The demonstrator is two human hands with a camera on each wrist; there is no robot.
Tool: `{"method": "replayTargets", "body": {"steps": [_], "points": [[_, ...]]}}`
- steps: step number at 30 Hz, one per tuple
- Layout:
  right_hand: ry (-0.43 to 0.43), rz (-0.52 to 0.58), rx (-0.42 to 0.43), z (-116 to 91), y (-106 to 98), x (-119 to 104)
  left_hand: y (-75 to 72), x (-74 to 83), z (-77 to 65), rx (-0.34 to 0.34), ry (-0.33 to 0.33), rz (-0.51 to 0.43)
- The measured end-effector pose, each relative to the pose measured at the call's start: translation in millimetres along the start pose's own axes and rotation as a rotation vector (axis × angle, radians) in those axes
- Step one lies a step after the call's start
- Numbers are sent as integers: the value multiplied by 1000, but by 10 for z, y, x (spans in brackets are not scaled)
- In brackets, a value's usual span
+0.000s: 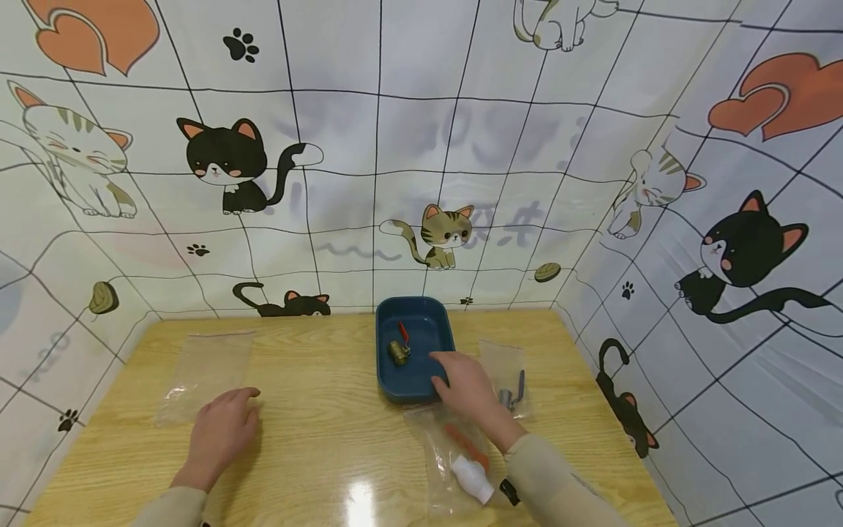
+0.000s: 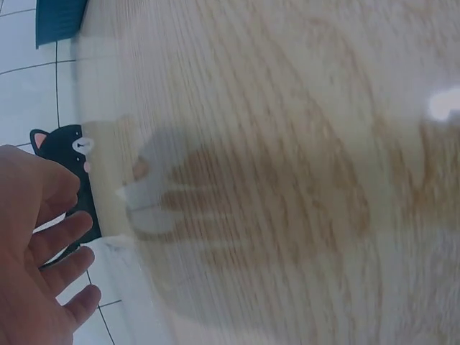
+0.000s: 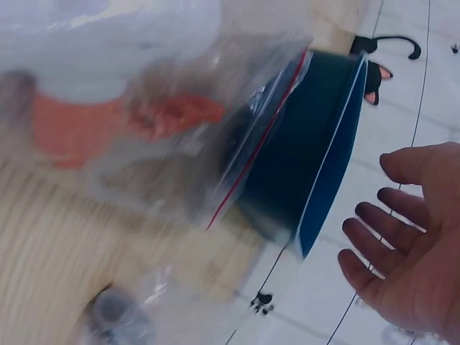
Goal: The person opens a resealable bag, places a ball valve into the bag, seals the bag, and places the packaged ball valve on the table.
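Note:
My right hand (image 1: 470, 388) hovers over the near right corner of a blue plastic tray (image 1: 411, 384), its fingers loosely bent with nothing between them. In the tray lies a brass ball valve (image 1: 398, 353) with a red lever handle. The right wrist view shows that hand (image 3: 406, 237) spread beside the tray's blue wall (image 3: 302, 136). Over the left part of the table is my left hand (image 1: 224, 428), fingers relaxed and holding nothing. It is nearest to a flat clear zip bag (image 1: 211, 362). In the left wrist view, the left hand (image 2: 43, 244) shows parted fingers above the wood.
Below the right forearm lies a zip bag (image 1: 437, 468) with a white piece (image 1: 471, 479) and an orange-red one (image 1: 466, 445). A small black object (image 1: 509, 492) sits by the sleeve. Right of the tray, another bag (image 1: 500, 359) holds a grey lever-handled fitting (image 1: 506, 399).

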State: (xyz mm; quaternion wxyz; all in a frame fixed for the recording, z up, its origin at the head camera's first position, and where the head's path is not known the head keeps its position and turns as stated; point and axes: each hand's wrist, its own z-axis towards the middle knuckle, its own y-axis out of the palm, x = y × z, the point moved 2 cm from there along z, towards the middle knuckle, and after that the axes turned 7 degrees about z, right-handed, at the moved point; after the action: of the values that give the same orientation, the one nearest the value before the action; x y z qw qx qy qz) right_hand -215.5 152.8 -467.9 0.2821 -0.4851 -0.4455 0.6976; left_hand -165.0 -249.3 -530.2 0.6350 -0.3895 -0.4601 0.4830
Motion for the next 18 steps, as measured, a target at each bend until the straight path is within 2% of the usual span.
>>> {"method": "replayTargets", "body": {"steps": [4,10,18], "points": [[-108,-76,-33,63,86,-169,17,-55,5,-11,-19,13],[-239,-138,-72,109,211,-446,34,-115,36,-97,-58,30],[-304,-142,-132,157,372,-748,74,-167,68,-148,-90,44]]}}
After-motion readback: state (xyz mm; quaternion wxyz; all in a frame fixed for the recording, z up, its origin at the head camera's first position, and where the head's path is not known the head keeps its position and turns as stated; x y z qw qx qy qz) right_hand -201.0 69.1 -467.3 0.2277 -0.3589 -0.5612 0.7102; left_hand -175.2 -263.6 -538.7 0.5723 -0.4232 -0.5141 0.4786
